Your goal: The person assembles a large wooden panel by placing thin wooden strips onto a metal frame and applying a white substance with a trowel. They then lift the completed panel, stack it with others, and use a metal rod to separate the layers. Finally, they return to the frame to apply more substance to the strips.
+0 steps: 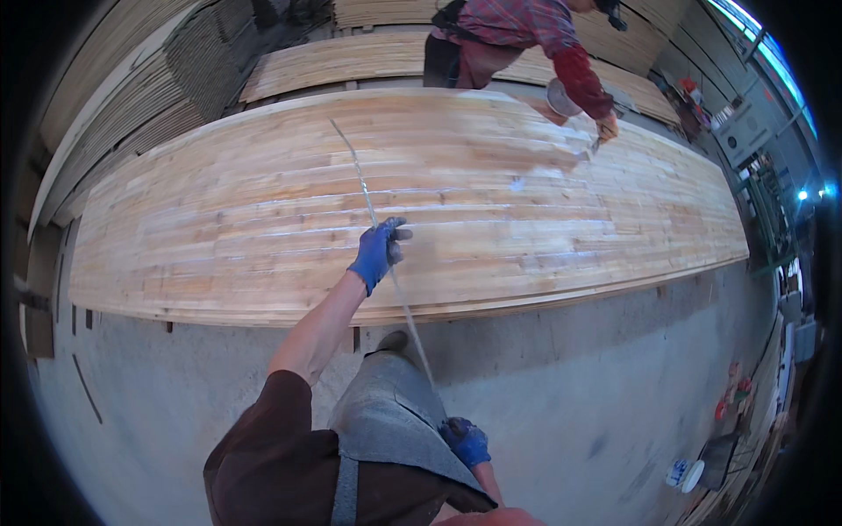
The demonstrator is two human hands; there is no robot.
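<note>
Fingers of my blue-gloved left hand (380, 250) are half curled above the near part of the wooden panel (219, 219), some pointing off to the right. A thin strip (406, 307) runs past the palm, but whether I grip it or only let it lie there, I cannot tell. Low beside my grey apron (386, 416), my right hand (465, 441) looks closed around the strip's lower end, though its fingers are mostly hidden. From there the strip slants up past my left hand, its far end over the panel, well apart from the co-worker (517, 39) bent over the far side.

By its narrowness and gentle bow, I judge it light and springy, stiff enough to hold a line yet easily made to whip or twist. What it is made of, I can't make out; its shine suggests a smooth face that could slip through the hand. I'd want a firm pinch at the lower end and a looser guiding hold about midway, so the free tip doesn't wag.
</note>
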